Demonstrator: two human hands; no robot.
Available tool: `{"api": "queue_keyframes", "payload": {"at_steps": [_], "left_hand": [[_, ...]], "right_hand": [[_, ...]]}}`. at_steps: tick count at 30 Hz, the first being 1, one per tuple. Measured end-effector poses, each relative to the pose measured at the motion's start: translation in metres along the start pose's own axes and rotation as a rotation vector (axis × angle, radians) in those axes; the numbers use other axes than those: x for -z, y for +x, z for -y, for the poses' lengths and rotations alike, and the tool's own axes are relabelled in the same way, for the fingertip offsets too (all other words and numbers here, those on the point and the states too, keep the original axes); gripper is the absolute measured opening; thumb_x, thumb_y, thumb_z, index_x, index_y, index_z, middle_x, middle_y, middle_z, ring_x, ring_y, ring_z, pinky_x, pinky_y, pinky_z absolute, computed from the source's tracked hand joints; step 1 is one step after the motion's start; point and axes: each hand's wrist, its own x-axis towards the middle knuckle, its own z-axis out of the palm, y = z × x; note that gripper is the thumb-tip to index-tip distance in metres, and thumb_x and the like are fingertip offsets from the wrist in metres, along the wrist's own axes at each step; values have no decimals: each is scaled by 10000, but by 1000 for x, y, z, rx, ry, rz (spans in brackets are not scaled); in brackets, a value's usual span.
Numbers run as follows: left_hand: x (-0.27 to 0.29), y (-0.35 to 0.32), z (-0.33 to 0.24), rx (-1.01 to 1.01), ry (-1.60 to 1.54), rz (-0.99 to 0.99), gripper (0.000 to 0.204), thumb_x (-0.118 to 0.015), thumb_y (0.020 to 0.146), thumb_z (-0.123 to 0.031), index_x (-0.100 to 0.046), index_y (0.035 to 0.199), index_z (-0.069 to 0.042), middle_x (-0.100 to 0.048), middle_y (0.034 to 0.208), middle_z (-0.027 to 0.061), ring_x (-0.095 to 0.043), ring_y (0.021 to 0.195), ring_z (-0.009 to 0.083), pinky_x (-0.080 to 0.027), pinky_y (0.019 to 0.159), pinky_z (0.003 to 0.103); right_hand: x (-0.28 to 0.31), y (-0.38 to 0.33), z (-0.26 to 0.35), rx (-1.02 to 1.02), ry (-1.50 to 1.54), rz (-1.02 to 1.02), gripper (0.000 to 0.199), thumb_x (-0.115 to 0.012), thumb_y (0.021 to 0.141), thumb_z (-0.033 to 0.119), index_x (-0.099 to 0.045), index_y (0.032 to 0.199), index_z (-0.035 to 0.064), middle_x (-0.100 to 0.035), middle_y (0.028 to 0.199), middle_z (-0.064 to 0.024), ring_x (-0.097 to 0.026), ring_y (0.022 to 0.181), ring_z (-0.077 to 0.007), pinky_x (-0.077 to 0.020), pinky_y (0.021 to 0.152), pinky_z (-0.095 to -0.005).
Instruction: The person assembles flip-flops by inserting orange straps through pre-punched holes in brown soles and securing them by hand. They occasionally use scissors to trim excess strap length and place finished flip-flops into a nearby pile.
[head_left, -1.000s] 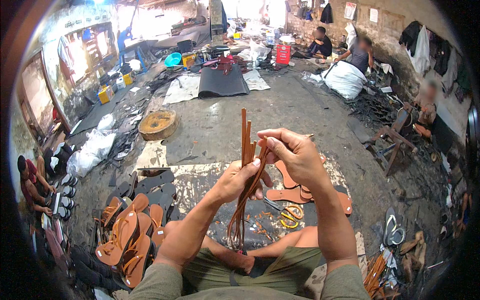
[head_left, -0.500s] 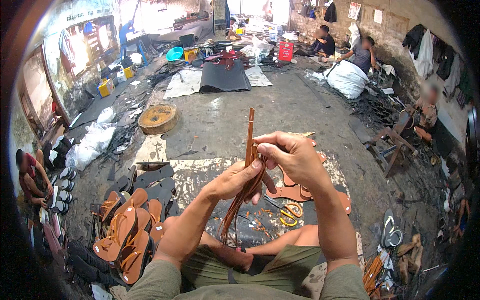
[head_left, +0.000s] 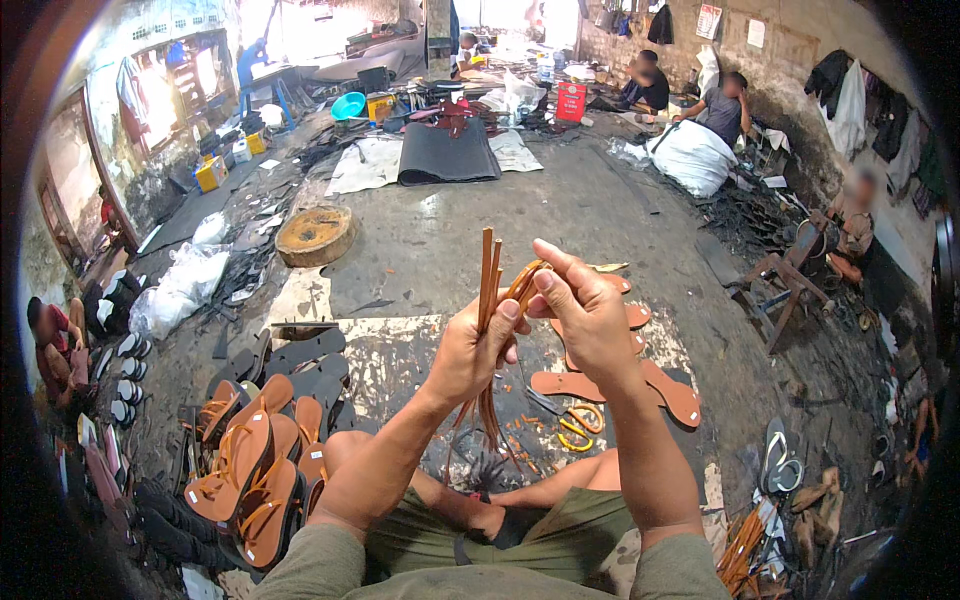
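My left hand [head_left: 468, 345] is closed around a bundle of thin brown straps [head_left: 489, 270]. Several strap ends stick up above the fist, and the loose tails hang below it. My right hand [head_left: 588, 312] pinches a few brown straps bent in a curve [head_left: 525, 281], just right of the upright ends; the two hands nearly touch. On the mat beneath lie scissors with yellow and orange handles [head_left: 577, 432], among small brown scraps. Brown sandal soles [head_left: 672, 393] spread out beyond my right forearm.
Finished brown sandals [head_left: 243, 465] are piled at my left. More brown strips [head_left: 742, 545] and a dark sandal with pale straps [head_left: 778, 462] lie at my right. Ahead are a round wooden block [head_left: 317, 236] and a black rolled sheet [head_left: 450, 155]. Other people sit along the walls.
My right hand has shifted a little to the right, and the straps in it now form a clear curve apart from the upright ends. The strap ends in my left hand have spread.
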Motion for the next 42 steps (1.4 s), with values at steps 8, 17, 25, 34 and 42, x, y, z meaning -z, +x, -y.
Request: {"api": "queue_keyframes", "payload": {"at_steps": [8,17,25,34,42], "left_hand": [[-4,6,-5,27,35,-69,464,-474,1131,-418,-638,1193,11,-747,1017,134,-739,715,179,-573,578,274],[2,6,-10,143,-110,71,418,-446,1145,-353,-625,1306,-11,-754,1058,110,-773,848,204,-620,666,298],[16,4,-10,223,-61,252,481,-429,1147,-390,-573,1403,-8,-746,1122,146,-771,924,232,-632,745,340],[191,-23,37,101,-167,-612,421,-474,1126,-468,-505,1461,-216,-358,672,-91,-322,472,17,-283,394,207],[187,-2,12,-46,105,-612,261,-518,1130,-340,-656,1140,-118,-542,793,-71,-416,565,9,-327,464,178]], "right_hand": [[4,5,-6,-32,-99,72,369,-637,1056,155,-642,1385,-13,-764,1031,-84,-706,900,-113,-577,783,-284],[1,6,1,83,-209,-39,319,-653,1047,106,-658,1339,-21,-740,987,-46,-663,811,-70,-554,710,-243],[-1,6,11,27,-149,38,228,-642,1056,124,-705,1238,2,-760,1014,-71,-676,811,-82,-564,722,-246],[173,-18,31,232,-423,-545,238,-647,1068,247,-726,1182,52,-745,992,-45,-641,768,-56,-543,696,-233],[118,-5,99,292,-487,-412,242,-646,1061,236,-720,1229,78,-755,1027,-62,-689,865,-103,-581,795,-287]]}}
